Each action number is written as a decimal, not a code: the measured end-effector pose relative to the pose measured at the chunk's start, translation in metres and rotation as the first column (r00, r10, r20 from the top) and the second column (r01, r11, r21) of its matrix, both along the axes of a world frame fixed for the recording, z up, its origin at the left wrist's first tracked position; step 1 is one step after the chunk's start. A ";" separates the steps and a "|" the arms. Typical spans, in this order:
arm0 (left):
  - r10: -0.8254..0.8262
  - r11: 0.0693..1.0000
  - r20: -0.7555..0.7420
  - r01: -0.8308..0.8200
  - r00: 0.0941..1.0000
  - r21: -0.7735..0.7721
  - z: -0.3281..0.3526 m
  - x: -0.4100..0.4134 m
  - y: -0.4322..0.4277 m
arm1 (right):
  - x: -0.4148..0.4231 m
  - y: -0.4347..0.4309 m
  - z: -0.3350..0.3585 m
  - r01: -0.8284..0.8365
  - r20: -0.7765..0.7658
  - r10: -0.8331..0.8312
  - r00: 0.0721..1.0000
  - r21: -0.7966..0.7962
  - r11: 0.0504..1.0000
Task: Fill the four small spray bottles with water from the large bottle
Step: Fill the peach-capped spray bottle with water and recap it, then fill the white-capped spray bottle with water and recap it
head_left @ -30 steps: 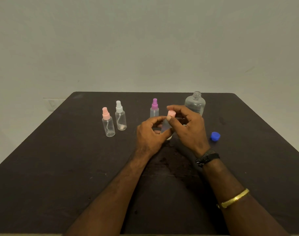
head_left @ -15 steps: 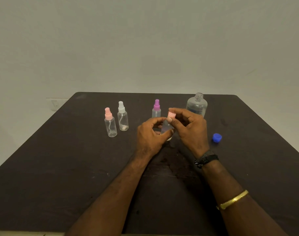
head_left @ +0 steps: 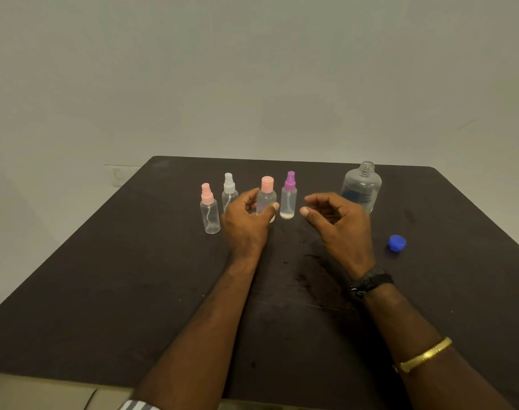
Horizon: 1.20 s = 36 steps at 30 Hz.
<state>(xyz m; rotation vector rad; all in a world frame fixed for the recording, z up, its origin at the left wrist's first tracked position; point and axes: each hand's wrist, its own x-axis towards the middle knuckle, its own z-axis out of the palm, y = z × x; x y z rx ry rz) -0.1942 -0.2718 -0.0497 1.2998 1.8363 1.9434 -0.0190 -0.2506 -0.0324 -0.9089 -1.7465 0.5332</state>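
left hand (head_left: 246,224) clasps pink flat-cap bottle (head_left: 266,199) between thumb and fingers, upright at frame centre, between white-top bottle (head_left: 229,191) and purple-top bottle (head_left: 288,199) | right hand (head_left: 339,226) loosely curled, holds nothing, right of centre | pink-sprayer bottle (head_left: 210,216) leftmost | large bottle (head_left: 361,189) uncapped, centre right | blue cap (head_left: 396,242) on table (head_left: 119,276), right

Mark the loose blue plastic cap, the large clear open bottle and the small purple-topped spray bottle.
blue plastic cap (head_left: 397,242), head view, on its top face.
large clear open bottle (head_left: 361,182), head view, on its upper body.
small purple-topped spray bottle (head_left: 288,201), head view, on its clear body.
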 end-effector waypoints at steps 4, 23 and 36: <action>-0.002 1.000 -0.021 0.001 1.000 -0.016 -0.001 0.002 0.000 | -0.001 -0.001 -0.002 -0.032 0.037 0.033 0.999 -0.033 0.999; 0.002 0.995 -0.001 -0.002 1.000 -0.102 -0.005 0.004 0.000 | -0.006 -0.002 -0.004 -0.015 0.117 0.021 0.993 -0.055 0.998; 0.264 0.921 0.129 -0.289 0.956 0.259 0.029 -0.006 -0.025 | -0.087 0.000 0.022 0.019 0.035 -0.022 0.999 0.066 0.998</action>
